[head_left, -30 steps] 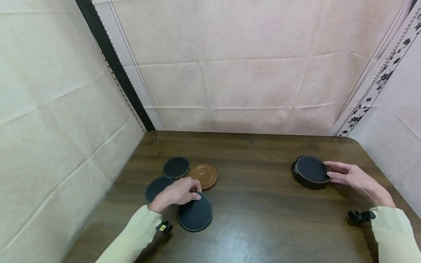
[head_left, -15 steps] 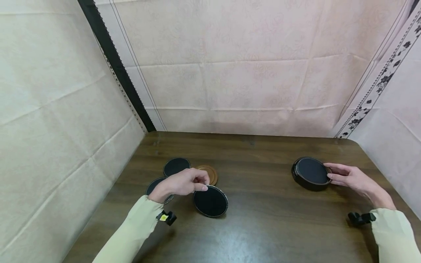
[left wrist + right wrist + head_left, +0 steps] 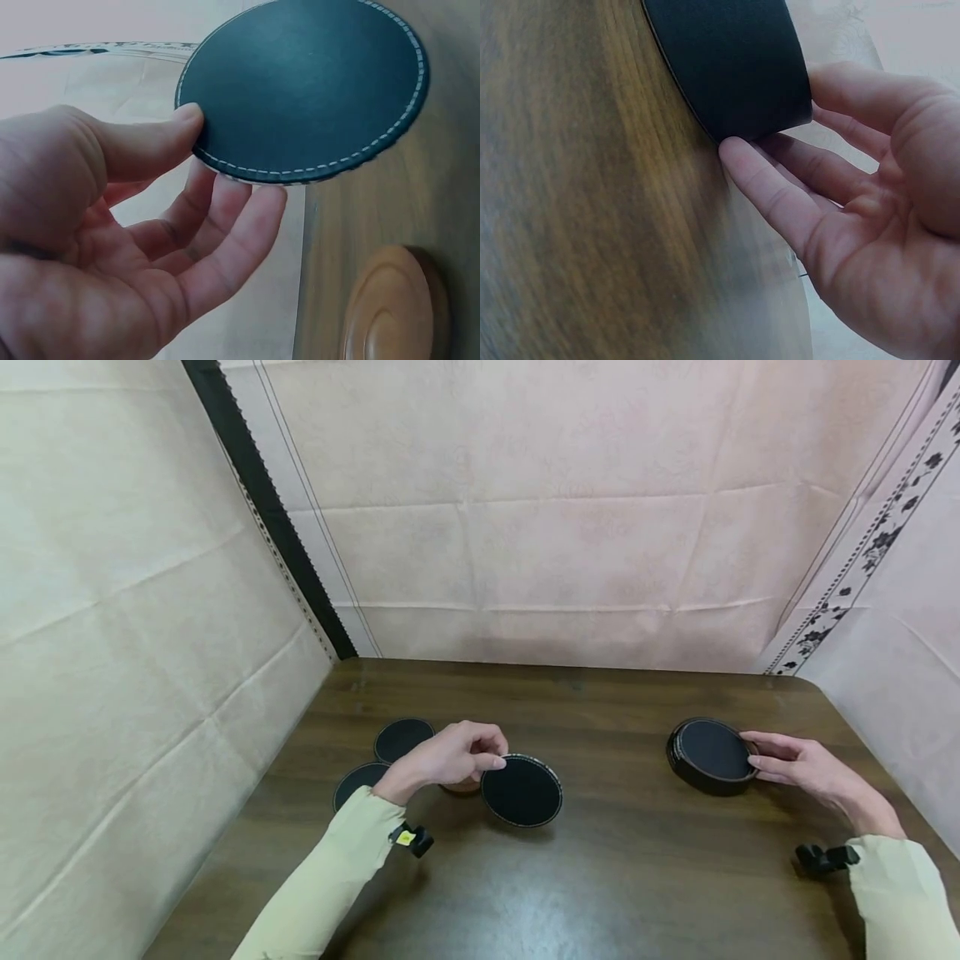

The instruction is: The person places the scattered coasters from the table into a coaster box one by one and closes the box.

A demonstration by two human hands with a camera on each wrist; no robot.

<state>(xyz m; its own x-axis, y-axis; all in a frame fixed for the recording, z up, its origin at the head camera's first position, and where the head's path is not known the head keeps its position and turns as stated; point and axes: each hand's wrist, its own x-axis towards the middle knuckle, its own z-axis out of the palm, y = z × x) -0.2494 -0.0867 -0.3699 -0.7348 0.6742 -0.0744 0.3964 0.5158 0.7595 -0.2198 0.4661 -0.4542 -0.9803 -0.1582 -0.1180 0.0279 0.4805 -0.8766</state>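
In the head view my left hand (image 3: 457, 756) pinches the edge of a round black leather coaster (image 3: 522, 791), tilted and raised over the table. Pale stitching runs round the coaster's rim in the left wrist view, with my thumb (image 3: 154, 146) on its face and fingertips beneath. Far to the right, my right hand (image 3: 813, 772) holds the side of a round black coaster holder (image 3: 712, 756) standing on the table. In the right wrist view, my thumb and fingers touch the smooth side wall of the holder (image 3: 739, 64).
Two more black coasters (image 3: 403, 738) lie at the left, partly behind my left hand. A brown wooden disc (image 3: 390, 307) with ring grooves lies beside them, mostly hidden in the head view. Pale cloth (image 3: 570, 552) hangs round the back and sides of the wooden table (image 3: 600, 902).
My left hand has lifted the front black coaster off the table and carried it to the right and away from me, tilting it. My right hand stays at the holder.
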